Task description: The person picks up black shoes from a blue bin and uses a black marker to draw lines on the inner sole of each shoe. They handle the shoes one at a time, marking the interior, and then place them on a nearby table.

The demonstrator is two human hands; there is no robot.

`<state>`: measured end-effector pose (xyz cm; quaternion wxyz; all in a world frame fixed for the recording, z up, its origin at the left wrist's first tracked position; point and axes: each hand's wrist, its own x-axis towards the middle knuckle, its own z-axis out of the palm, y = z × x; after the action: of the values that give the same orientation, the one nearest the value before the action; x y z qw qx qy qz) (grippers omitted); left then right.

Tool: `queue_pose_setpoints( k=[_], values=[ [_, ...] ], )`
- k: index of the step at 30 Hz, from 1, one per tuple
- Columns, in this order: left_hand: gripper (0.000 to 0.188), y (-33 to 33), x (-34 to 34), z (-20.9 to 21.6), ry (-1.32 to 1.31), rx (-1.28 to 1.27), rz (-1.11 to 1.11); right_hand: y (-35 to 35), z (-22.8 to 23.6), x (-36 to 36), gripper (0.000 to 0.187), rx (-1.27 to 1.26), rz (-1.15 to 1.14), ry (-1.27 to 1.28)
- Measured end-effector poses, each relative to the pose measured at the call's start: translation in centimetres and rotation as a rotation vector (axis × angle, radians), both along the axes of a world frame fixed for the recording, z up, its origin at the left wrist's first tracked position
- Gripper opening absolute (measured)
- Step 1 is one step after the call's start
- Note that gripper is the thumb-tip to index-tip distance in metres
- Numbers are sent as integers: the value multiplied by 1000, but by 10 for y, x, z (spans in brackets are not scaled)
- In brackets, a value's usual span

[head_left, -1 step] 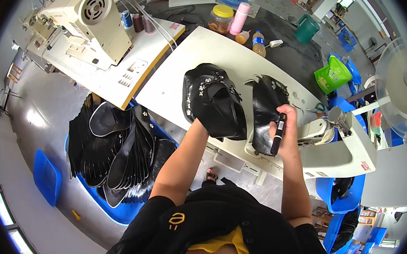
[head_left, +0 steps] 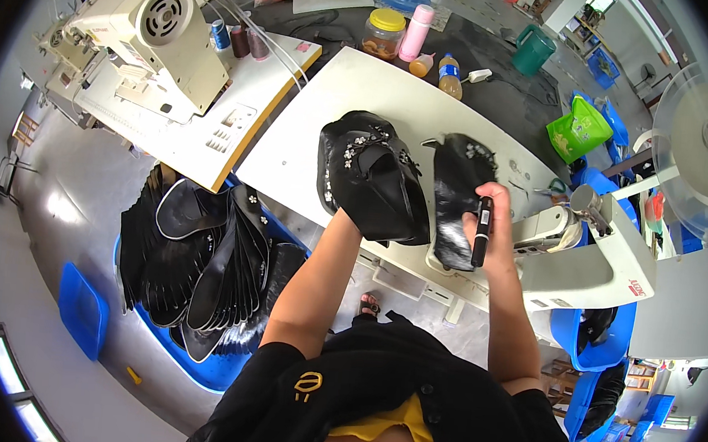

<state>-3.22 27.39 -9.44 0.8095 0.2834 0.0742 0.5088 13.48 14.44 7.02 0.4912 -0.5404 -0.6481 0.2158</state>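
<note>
Little bare tabletop (head_left: 293,150) between black pieces (head_left: 461,175)

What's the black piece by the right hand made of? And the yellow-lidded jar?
The black piece: maybe leather or imitation leather, glossy, because light gleams off it.
The jar: clear glass or plastic, can't tell which; its contents show through.

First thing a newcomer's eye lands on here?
Likely the black flower-trimmed pieces mid-frame on the white table, with the right hand holding a black pen at the right-hand one. Next, the blue bin at lower left, heaped with fanned black pieces, and the bright green bag at upper right.
</note>
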Motion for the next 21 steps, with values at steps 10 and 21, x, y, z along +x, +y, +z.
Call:
queue_pose_setpoints(
  k=[10, 21],
  values=[
    [44, -38, -53, 31, -85, -205, 384, -2, -67, -61, 36, 37, 154, -48],
    [34, -90, -120, 48, 112, -494, 276, 14, -96, -30, 42, 57, -15, -42]
  ],
)
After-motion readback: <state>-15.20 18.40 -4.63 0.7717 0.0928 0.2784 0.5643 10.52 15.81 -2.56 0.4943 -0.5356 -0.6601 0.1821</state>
